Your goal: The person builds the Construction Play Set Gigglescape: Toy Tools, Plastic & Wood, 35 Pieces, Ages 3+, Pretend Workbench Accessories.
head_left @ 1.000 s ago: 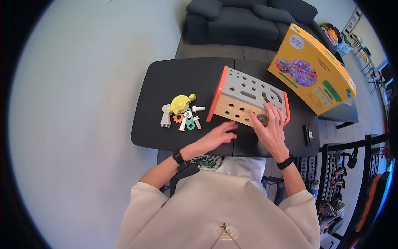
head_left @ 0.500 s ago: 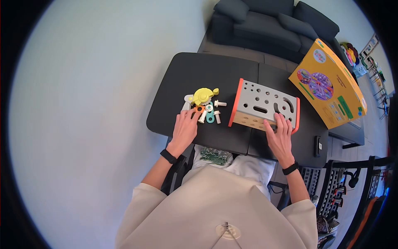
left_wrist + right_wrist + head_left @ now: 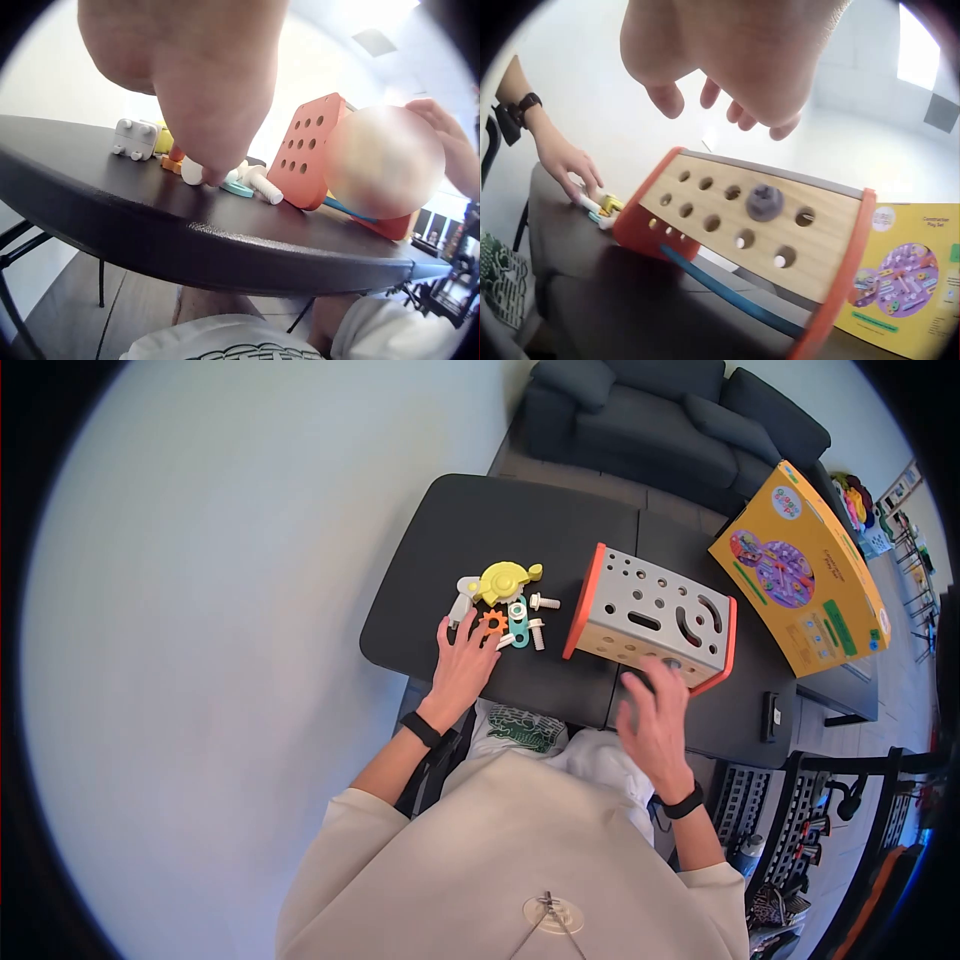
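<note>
My left hand [image 3: 463, 672] is at the loose parts, its thumb and finger pinching a white bolt [image 3: 193, 171]. Around it lie an orange gear [image 3: 494, 622], a teal link [image 3: 518, 632], more white bolts [image 3: 537, 635], a yellow piece [image 3: 503, 582] and a light grey piece [image 3: 462, 605]. My right hand [image 3: 656, 722] hovers at the near side of the toolbox-like block [image 3: 655, 600], fingers apart and holding nothing. A grey knob [image 3: 765, 202] sits in a hole of the block's wooden side [image 3: 724, 217], below the right hand in the right wrist view.
The black table [image 3: 420, 580] carries the parts and the block. A yellow box [image 3: 800, 570] stands beyond the block at the right. A small black object [image 3: 770, 717] lies near the table's right edge. A dark sofa [image 3: 650, 435] is behind.
My left hand moved from near the block to the loose parts and now pinches a white bolt. My right hand has let go of the block and drawn back towards the body.
</note>
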{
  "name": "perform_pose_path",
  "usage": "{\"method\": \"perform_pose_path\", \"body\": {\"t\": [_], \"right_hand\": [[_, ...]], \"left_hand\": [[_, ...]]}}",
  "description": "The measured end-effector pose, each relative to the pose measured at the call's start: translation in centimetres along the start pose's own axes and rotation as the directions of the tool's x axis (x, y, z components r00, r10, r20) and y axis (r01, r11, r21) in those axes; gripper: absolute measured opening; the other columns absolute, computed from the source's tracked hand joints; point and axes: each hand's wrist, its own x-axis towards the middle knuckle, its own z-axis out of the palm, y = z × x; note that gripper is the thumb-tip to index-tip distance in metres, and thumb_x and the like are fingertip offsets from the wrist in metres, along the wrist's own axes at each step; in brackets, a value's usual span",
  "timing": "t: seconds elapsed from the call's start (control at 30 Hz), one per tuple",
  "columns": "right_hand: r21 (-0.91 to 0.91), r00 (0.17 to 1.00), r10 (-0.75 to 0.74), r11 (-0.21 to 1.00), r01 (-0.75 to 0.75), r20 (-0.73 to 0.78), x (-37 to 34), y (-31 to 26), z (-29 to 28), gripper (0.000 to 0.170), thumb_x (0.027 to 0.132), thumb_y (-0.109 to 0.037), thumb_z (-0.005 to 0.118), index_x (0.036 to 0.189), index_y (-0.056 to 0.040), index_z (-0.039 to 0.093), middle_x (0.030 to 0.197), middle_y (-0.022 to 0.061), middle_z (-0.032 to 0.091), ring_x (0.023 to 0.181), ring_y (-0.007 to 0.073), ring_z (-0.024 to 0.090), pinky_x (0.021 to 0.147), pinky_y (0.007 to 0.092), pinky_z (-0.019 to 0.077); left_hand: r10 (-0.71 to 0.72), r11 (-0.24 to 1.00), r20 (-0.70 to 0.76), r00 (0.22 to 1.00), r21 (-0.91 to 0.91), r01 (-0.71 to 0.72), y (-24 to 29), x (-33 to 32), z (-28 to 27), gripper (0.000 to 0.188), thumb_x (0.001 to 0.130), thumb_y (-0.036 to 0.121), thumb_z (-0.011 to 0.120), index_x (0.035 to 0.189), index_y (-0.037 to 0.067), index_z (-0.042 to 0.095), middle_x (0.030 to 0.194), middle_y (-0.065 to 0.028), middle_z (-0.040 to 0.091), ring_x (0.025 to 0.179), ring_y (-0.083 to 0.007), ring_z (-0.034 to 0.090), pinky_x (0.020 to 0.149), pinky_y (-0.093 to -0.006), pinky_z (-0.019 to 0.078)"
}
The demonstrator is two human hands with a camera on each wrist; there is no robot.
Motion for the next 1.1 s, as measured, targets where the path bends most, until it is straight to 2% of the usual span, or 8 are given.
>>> {"method": "perform_pose_path", "body": {"t": [0.1,0.17,0.33,0.47,0.73,0.87,1.0,1.1], "right_hand": [[0.243,0.987,-0.087,0.969,0.052,0.137,0.6,-2.3,1.4,0.040,0.084,0.001,0.075,0.122,-0.0039,0.066,0.129,0.0122,0.066,0.118,0.0342,0.064,0.102,0.0471,0.0500],[0.286,0.947,-0.084,0.958,-0.008,0.309,0.3,-3.5,2.8,0.036,0.089,-0.005,0.076,0.124,-0.0039,0.067,0.128,0.0110,0.065,0.112,0.0321,0.065,0.097,0.0445,0.0521],[0.358,0.918,-0.123,0.934,-0.022,0.378,0.4,-5.7,7.3,0.042,0.094,-0.012,0.075,0.133,-0.0039,0.063,0.127,0.0115,0.063,0.108,0.0313,0.065,0.088,0.0423,0.0559],[0.312,0.846,-0.024,0.935,-0.170,0.532,1.1,-6.8,8.7,0.055,0.095,-0.016,0.076,0.144,-0.0054,0.054,0.115,0.0133,0.059,0.102,0.0333,0.065,0.085,0.0431,0.0571],[0.177,0.910,-0.029,0.983,-0.049,0.413,0.3,-6.6,12.8,0.046,0.093,-0.024,0.080,0.130,-0.0064,0.059,0.106,0.0097,0.057,0.095,0.0281,0.064,0.078,0.0414,0.0575],[0.137,0.917,0.009,0.988,-0.069,0.399,0.2,-6.3,12.8,0.036,0.095,-0.024,0.078,0.123,-0.0068,0.064,0.103,0.0086,0.058,0.094,0.0263,0.064,0.076,0.0402,0.0577],[0.303,0.912,0.086,0.927,-0.220,0.400,0.1,-5.1,11.8,0.035,0.099,-0.022,0.076,0.129,-0.0069,0.065,0.102,0.0106,0.060,0.092,0.0301,0.066,0.078,0.0414,0.0577],[0.489,0.893,0.153,0.791,-0.367,0.423,0.2,-4.3,10.7,0.037,0.103,-0.020,0.072,0.137,-0.0070,0.064,0.099,0.0114,0.059,0.086,0.0290,0.065,0.078,0.0384,0.0564]], "left_hand": [[-0.002,1.000,-0.024,1.000,-0.015,0.002,0.4,-0.6,0.1,0.031,0.098,0.022,0.075,0.125,0.010,0.068,0.136,-0.0071,0.064,0.144,-0.0298,0.049,0.120,-0.0631,0.0276],[-0.014,0.999,-0.028,1.000,-0.050,0.013,1.1,-1.1,-0.2,0.028,0.097,0.020,0.076,0.121,0.009,0.068,0.129,-0.0065,0.065,0.135,-0.0270,0.055,0.115,-0.0577,0.0328],[-0.021,0.990,-0.034,0.999,-0.142,0.016,2.5,-1.9,-1.3,0.024,0.097,0.019,0.076,0.116,0.007,0.069,0.110,-0.0097,0.061,0.105,-0.0270,0.062,0.103,-0.0471,0.0402],[-0.047,0.952,-0.014,0.999,-0.305,0.040,3.5,-2.7,-1.8,0.027,0.094,0.017,0.077,0.117,0.006,0.069,0.114,-0.0095,0.062,0.107,-0.0288,0.062,0.100,-0.0446,0.0435],[-0.179,0.602,0.333,0.926,-0.707,0.371,3.3,-2.4,-2.8,0.055,0.092,0.009,0.072,0.144,0.003,0.057,0.135,-0.0148,0.057,0.116,-0.0350,0.065,0.100,-0.0459,0.0522],[-0.211,0.813,0.236,0.948,-0.496,0.305,2.9,-1.9,-2.4,0.059,0.097,0.013,0.073,0.151,0.005,0.054,0.139,-0.0162,0.052,0.111,-0.0384,0.065,0.097,-0.0478,0.0543],[-0.167,0.860,0.158,0.973,-0.460,0.222,2.5,-1.9,-0.7,0.061,0.095,0.017,0.078,0.149,0.004,0.054,0.138,-0.0163,0.053,0.111,-0.0406,0.063,0.099,-0.0482,0.0526],[-0.217,0.822,0.229,0.949,-0.482,0.305,2.8,-1.6,-0.6,0.062,0.092,0.021,0.083,0.144,0.002,0.057,0.137,-0.0163,0.053,0.114,-0.0404,0.062,0.101,-0.0472,0.0502]]}}
